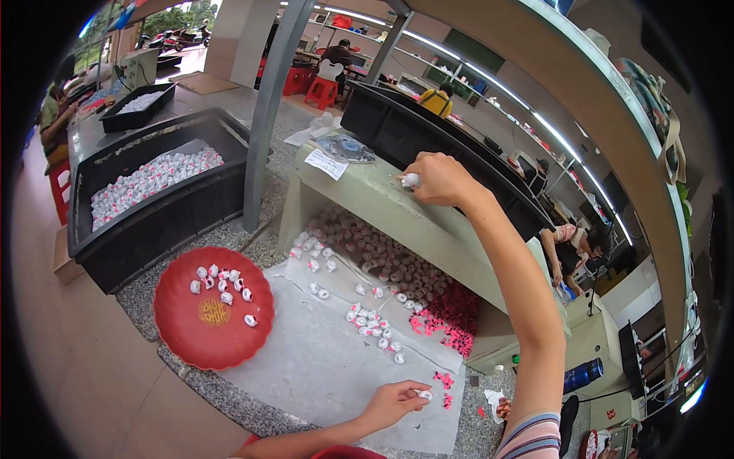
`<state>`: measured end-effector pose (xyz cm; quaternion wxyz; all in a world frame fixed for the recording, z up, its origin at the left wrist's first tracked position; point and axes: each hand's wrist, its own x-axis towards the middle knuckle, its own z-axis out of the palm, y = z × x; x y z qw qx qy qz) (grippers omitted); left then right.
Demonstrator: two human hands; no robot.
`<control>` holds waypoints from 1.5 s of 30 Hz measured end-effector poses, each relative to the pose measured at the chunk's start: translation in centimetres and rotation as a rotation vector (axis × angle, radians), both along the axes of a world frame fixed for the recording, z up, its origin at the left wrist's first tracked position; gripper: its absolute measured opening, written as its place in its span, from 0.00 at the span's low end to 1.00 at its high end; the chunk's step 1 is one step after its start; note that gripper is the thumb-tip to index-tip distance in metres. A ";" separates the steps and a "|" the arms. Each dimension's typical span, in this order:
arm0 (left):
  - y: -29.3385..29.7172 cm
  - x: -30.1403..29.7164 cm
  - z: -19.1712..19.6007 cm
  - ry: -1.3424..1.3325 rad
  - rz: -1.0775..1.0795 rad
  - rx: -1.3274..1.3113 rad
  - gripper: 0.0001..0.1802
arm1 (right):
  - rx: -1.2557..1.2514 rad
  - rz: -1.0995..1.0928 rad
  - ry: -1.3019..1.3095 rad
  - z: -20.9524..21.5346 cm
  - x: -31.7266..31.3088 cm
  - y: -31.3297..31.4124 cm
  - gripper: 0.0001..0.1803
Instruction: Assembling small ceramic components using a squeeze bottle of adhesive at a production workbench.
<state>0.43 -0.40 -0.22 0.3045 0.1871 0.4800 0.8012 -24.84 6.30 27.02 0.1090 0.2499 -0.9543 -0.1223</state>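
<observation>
My left hand (391,405) pinches a small white rounded piece (425,395) above the white sheet (329,367) at the front of the bench. Raised over the pale green shelf top (367,172), my right hand (443,180) is closed around a small white object (410,180) with a thin tip; most of it is hidden by my fingers. Small pink pieces (443,379) lie beside my left hand. Several white pieces with pink parts (369,321) are scattered on the sheet.
A red scalloped plate (183,321) holds several white pieces. Beneath the shelf lie a heap of white pieces (382,249) and a pink pile (451,317). Black bins (153,241) stand left and behind the shelf. A grey post (267,115) rises between. Other people sit farther off.
</observation>
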 end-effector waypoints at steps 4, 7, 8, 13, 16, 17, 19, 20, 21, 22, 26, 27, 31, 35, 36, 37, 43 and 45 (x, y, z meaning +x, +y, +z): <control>0.0 -0.1 0.0 -0.005 -0.007 -0.002 0.15 | 0.067 0.155 0.070 -0.3 -0.1 0.2 0.17; 0.1 -0.2 0.0 0.005 -0.005 -0.024 0.15 | 0.128 0.016 -0.003 -0.1 -0.2 0.0 0.17; 0.2 -0.3 -0.1 -0.001 0.000 -0.010 0.15 | 0.126 0.014 -0.001 0.0 -0.1 0.0 0.17; 0.2 -0.4 -0.4 -0.014 0.025 0.008 0.15 | 0.135 0.037 -0.013 -0.1 0.0 -0.3 0.15; 0.1 -0.3 -0.3 -0.017 0.014 0.001 0.15 | 0.094 0.083 0.035 -0.1 0.7 0.0 0.13; 0.0 -0.2 -0.3 -0.020 0.014 -0.001 0.15 | 0.095 0.082 0.036 -0.2 1.1 0.1 0.13; -0.2 -0.5 -0.1 -0.019 0.022 -0.006 0.15 | -0.112 0.132 0.066 -0.1 1.8 -0.3 0.12; -0.6 -0.4 0.2 -0.029 -0.006 -0.019 0.15 | -0.274 0.168 0.157 0.4 2.0 -0.5 0.12; -0.4 -0.4 0.6 -0.037 -0.038 -0.027 0.15 | -0.431 0.200 0.249 1.5 2.5 -0.3 0.12; -0.1 -0.3 0.6 -0.039 -0.044 -0.029 0.15 | -0.521 0.122 0.340 3.1 2.9 -0.2 0.12; 0.3 0.2 0.0 -0.045 -0.024 -0.006 0.15 | -0.550 -0.255 0.379 7.7 -0.1 1.2 0.17; 0.3 0.0 0.0 -0.039 -0.001 -0.010 0.15 | -0.624 -0.368 0.193 7.8 -0.2 0.8 0.19; -0.2 -0.3 0.6 -0.046 -0.017 -0.067 0.15 | -0.530 -0.443 0.202 7.0 1.6 0.6 0.26; 0.0 0.0 -0.1 -0.032 -0.060 -0.051 0.15 | -0.335 -0.610 0.137 5.2 3.5 1.4 0.24; 0.1 0.0 -0.1 -0.019 -0.064 -0.054 0.15 | -0.301 -0.582 0.241 4.6 3.1 1.9 0.23; 0.1 0.0 -0.1 -0.027 -0.072 -0.064 0.15 | -0.266 -0.557 0.346 4.2 3.6 1.9 0.21; 0.4 -0.3 -0.2 0.016 -0.011 -0.067 0.15 | -0.360 -0.436 0.494 3.7 6.0 3.9 0.23; 0.5 -0.5 0.1 -0.013 0.029 -0.020 0.16 | -0.450 -0.290 0.640 2.8 8.3 5.0 0.21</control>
